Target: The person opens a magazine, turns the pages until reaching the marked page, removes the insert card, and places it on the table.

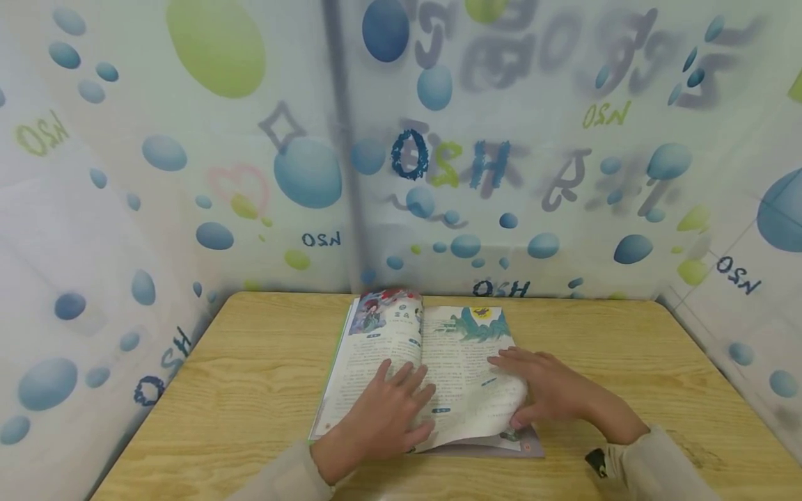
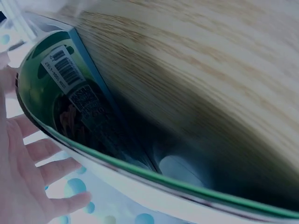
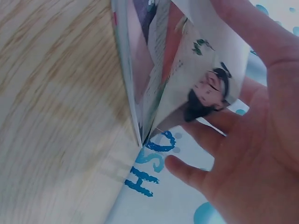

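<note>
An open magazine (image 1: 388, 348) with printed text and coloured pictures lies on the wooden table. My left hand (image 1: 388, 410) rests across the pages near the spine, fingers spread. Its fingers (image 2: 51, 172) show beyond the bowed green back cover (image 2: 42, 100), which carries a barcode, in the left wrist view. At the lower right of the magazine, my right hand (image 1: 551, 390) holds the curled edge of a page (image 1: 489, 407) between thumb and fingers. That page's underside, with a drawn figure, faces the right wrist camera, and parts of the fingers (image 3: 205, 135) are hidden behind it.
The wooden table (image 1: 250, 390) extends to both sides of the magazine. Behind and beside it hang pale curtains (image 1: 301, 264) with blue and green dots and mirrored lettering. A dark tab (image 1: 596, 462) hangs at the right sleeve.
</note>
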`<state>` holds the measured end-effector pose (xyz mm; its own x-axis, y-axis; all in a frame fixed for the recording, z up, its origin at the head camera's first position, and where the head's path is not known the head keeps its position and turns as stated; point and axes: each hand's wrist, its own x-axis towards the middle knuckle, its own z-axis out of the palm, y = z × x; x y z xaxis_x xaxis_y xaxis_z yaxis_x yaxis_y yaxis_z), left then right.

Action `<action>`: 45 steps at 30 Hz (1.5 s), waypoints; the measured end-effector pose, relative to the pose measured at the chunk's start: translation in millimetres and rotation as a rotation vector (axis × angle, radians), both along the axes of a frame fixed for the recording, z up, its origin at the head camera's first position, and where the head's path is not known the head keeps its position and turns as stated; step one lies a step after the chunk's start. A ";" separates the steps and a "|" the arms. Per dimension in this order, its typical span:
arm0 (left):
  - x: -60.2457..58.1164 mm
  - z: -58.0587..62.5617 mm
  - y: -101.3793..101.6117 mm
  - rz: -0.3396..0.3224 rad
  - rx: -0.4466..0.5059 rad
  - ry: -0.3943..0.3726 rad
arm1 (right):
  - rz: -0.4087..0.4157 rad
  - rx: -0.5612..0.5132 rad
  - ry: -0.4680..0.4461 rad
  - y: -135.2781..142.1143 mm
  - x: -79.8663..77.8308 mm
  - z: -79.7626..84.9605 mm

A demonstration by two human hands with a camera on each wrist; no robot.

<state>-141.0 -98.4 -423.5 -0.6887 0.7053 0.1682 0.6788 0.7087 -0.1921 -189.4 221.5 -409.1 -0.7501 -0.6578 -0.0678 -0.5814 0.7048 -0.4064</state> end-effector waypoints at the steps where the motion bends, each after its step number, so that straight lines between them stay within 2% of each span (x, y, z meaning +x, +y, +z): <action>1: 0.7 0.0 1.1 -0.007 0.006 -0.004 | 0.004 -0.004 0.028 -1.2 -0.3 0.0; 7: 3.1 -0.7 6.0 -0.022 0.005 -0.015 | -0.005 -0.064 0.124 -8.8 -1.3 1.5; 15: 2.1 2.2 8.4 -0.015 -0.033 0.007 | -0.009 -0.076 0.139 -10.3 -1.0 3.5; 21: 1.7 7.3 7.2 -0.035 -0.002 0.021 | 0.012 -0.110 0.111 -5.6 0.2 8.0; 24: 2.1 8.8 6.3 -0.083 0.028 0.037 | 0.013 -0.153 0.055 -1.5 1.2 11.6; 28: 3.1 7.6 6.5 -0.196 0.037 0.110 | -0.005 -0.258 -0.071 2.9 1.9 14.7; 31: 5.3 7.5 7.4 -0.271 -0.012 0.193 | -0.032 -0.329 -0.127 3.2 1.9 15.3; 33: 6.9 7.6 8.3 -0.305 -0.068 0.235 | -0.052 -0.353 -0.129 2.9 1.7 14.8; 36: 8.9 8.3 9.6 -0.341 -0.140 0.271 | -0.107 -0.339 -0.115 2.4 1.2 13.0; 40: 9.7 7.6 11.6 -0.357 -0.210 0.291 | -0.195 -0.251 -0.082 1.1 -0.6 9.1; 43: 10.0 6.9 13.7 -0.351 -0.265 0.310 | -0.210 -0.135 -0.055 1.3 -2.6 3.6; 45: 10.8 7.3 15.1 -0.342 -0.300 0.315 | -0.180 -0.063 -0.053 1.4 -4.2 -0.9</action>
